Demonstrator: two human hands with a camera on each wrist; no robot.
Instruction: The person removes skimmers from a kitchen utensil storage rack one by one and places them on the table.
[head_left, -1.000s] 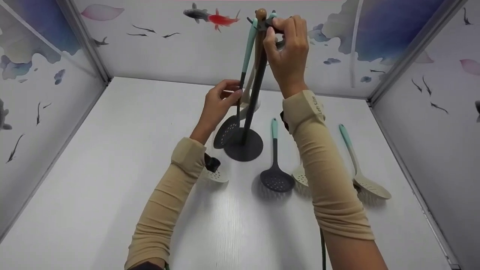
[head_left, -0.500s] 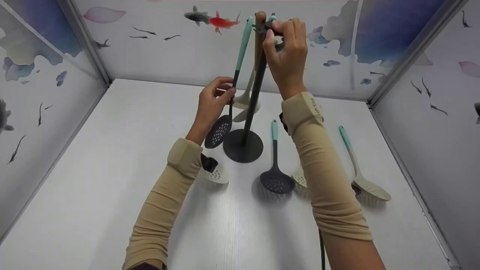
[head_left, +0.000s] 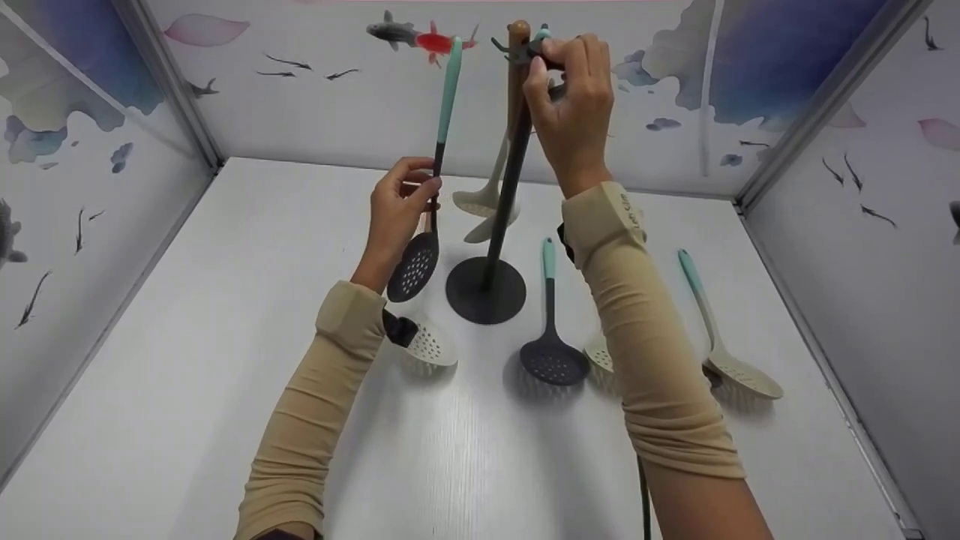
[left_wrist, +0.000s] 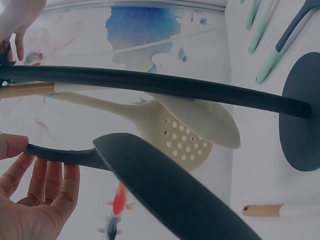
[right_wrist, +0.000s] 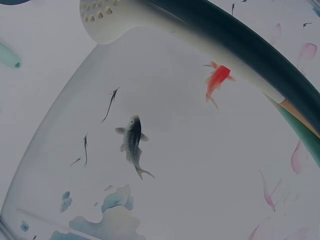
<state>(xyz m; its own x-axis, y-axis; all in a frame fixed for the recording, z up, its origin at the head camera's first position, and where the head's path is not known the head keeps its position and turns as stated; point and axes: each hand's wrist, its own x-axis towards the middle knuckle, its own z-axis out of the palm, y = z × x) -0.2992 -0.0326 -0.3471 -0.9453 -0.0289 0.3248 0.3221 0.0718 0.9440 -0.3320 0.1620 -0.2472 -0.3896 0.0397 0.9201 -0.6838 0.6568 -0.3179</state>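
Black skimmer, handle up, bowl down, leans near-upright, pinched by left hand; right hand grips stand.

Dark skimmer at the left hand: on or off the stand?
Off: the left hand holds the dark skimmer beside the stand, its handle tip apart from the hooks.

There's the stand on the table, right hand at its top; left of it, the left hand with the held skimmer; behind, hanging utensils; nearer and right, another skimmer.
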